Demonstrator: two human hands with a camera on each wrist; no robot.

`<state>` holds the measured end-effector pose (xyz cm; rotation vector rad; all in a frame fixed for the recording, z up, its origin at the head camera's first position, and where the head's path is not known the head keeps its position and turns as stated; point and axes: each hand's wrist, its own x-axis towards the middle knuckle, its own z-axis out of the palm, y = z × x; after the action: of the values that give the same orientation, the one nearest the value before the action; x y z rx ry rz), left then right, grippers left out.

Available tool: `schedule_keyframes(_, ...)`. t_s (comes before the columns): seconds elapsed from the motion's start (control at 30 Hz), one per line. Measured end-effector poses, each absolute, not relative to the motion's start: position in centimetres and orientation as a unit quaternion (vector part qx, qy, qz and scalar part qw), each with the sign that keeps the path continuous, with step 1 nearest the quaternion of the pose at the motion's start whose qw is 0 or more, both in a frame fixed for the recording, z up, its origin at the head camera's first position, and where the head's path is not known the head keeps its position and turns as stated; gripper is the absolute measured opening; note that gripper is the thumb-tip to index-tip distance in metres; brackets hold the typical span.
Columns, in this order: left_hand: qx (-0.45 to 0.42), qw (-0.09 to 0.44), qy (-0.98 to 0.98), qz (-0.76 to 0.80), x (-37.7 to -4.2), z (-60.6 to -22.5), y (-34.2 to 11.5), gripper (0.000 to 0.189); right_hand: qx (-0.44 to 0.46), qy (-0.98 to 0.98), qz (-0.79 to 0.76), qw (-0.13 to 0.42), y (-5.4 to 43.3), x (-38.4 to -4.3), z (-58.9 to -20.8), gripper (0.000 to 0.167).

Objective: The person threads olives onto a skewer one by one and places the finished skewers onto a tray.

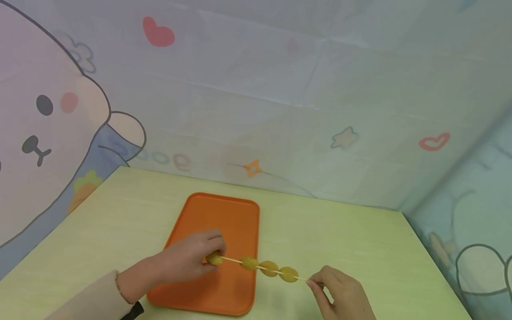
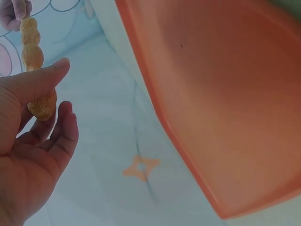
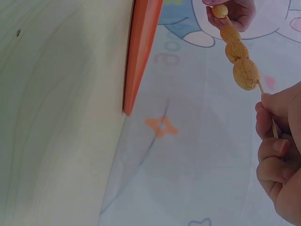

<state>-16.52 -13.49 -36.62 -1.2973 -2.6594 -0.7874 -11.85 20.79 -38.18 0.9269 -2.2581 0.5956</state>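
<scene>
My right hand (image 1: pixel 342 295) grips a thin wooden skewer (image 3: pixel 262 87) near its right end, the stick running between thumb and curled fingers. Three golden-brown, wrinkled fried balls (image 1: pixel 269 268) sit close together on the stick. At the stick's left end, past a bare stretch, is another fried ball (image 1: pixel 214 258), which my left hand (image 1: pixel 190 255) holds between thumb and fingers. In the left wrist view the thumb crosses in front of this ball (image 2: pixel 42 106). The skewer is held nearly level, spanning the right edge of an orange tray (image 1: pixel 216 218) below.
The tray lies on a pale yellow-green table (image 1: pixel 340 240). Behind the table hangs a printed backdrop (image 1: pixel 256 89) with a cartoon bear, hearts and stars. A dark band (image 1: pixel 134 311) shows beside the left sleeve (image 1: pixel 92 298).
</scene>
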Motion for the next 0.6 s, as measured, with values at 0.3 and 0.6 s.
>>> schedule_keyframes(0.3,-0.419,0.007,-0.862,-0.286,-16.16,-36.91,-12.9,0.03,0.343,-0.864,0.216,0.298,20.46,-11.77,-38.13,0.03)
schedule_keyframes(0.6,-0.412,-0.006,-0.861,-0.3,-16.03,-36.99,-12.7,0.032,0.35,-0.861,0.219,0.297,20.35,-11.84,-38.27,0.025)
